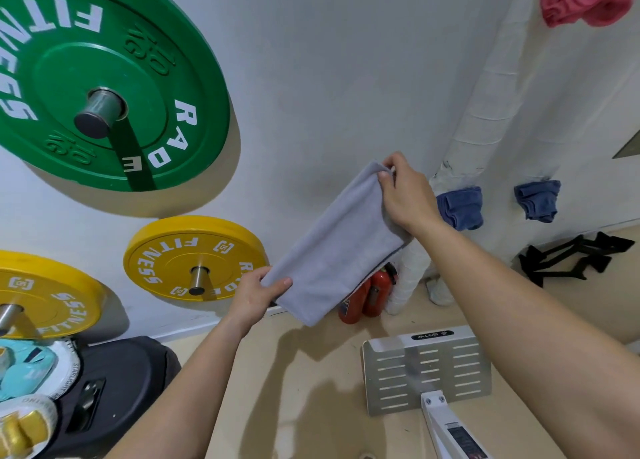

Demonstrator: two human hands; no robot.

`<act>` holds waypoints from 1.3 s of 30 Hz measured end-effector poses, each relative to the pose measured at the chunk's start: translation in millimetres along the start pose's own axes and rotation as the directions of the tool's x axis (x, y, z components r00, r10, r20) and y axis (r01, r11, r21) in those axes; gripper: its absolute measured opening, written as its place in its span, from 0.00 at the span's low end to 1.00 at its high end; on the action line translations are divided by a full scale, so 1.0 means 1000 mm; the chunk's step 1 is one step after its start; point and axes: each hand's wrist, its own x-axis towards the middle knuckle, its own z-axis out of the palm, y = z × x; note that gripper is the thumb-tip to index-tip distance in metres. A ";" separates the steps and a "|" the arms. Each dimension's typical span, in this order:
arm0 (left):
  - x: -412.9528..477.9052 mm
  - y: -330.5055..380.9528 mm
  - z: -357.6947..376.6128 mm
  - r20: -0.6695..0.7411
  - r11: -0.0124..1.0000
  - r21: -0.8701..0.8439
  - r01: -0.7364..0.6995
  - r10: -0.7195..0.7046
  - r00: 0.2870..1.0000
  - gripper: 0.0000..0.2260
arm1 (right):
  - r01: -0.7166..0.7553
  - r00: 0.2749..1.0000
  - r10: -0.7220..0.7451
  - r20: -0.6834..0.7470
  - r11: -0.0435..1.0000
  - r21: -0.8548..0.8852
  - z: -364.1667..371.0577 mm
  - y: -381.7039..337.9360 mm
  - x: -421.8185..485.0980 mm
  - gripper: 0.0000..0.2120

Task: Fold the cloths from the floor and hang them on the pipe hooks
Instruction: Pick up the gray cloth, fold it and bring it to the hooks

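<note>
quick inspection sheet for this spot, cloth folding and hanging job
surface: tan floor, shadowed under the arms
job's things: folded grey towelling cloth held in the air; two blue cloths hanging low, one by the white wrapped pipe, one on the wall beside it; pink cloth hanging high up
clutter: red fire extinguishers, slotted metal plate, black strap handles
grips: left hand pinches the grey cloth's lower end; right hand pinches its upper corner
cables: nothing seen
surroundings: white wall with green weight plate and two yellow weight plates on pegs
</note>
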 end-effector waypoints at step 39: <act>0.020 0.052 0.193 -0.071 0.994 0.080 -0.079 0.084 0.994 0.09 | -0.360 0.933 0.324 0.155 0.843 0.400 0.068 0.092 -0.093 0.09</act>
